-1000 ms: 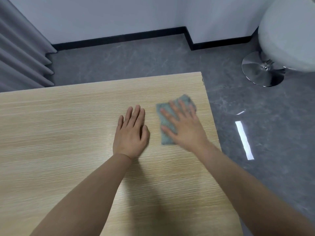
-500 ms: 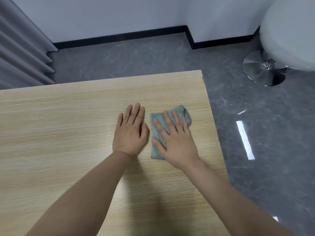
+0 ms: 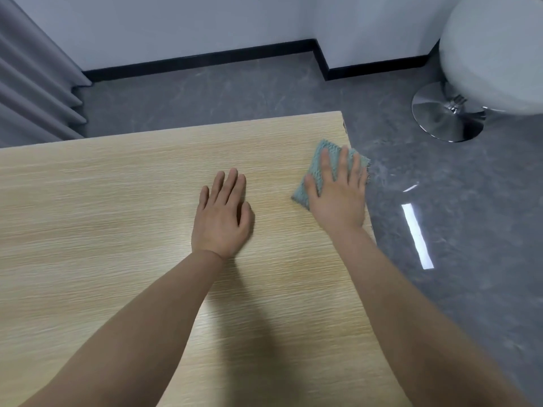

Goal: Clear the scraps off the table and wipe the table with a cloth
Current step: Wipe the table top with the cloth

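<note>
Teal cloth under flat R hand, wood table edge

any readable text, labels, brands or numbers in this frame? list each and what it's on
None: no words, labels, brands, numbers or signs show anywhere in the head view.
Light wood-grain table: bare grain only.
Grey-green woven cloth under the flat right hand: no tag or print visible.
Left hand: rests flat on the table, holds nothing.
White round stool with chrome base, grey curtain, white wall: unmarked.
</note>
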A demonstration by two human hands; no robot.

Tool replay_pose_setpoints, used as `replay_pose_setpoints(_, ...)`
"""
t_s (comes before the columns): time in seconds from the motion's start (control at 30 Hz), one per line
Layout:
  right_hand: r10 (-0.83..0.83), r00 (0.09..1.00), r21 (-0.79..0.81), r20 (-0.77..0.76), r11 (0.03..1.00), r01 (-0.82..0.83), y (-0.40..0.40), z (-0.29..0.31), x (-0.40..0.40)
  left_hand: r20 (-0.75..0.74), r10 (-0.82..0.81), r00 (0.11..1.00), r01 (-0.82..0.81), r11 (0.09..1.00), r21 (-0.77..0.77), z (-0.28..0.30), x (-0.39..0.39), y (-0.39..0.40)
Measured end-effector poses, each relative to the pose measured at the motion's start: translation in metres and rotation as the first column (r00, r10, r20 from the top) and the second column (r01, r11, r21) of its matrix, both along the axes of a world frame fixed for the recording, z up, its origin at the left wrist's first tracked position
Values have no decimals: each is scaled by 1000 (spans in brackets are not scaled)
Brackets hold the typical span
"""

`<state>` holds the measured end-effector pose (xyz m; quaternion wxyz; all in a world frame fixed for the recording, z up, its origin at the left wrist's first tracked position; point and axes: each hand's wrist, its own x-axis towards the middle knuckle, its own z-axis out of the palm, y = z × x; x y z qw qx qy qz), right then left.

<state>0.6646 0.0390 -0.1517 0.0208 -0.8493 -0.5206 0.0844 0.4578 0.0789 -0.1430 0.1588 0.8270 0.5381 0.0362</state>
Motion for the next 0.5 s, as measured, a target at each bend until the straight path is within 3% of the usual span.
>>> replay_pose_setpoints(0.17,319,947,11,-18,948,-319,-43,0,-57,5,-9,1000,8,1000,12,1,0,1)
replay_pose_setpoints(0.3,488,872,-8,-38,872,-489,-50,2,-48,14,-10,1000,9,1000,13,0,0,0)
replay_pose_setpoints(0.5,112,993,31,-28,993,-112,-25,-3,10,24,-10,1000,10,1000,23,1,-1,-1)
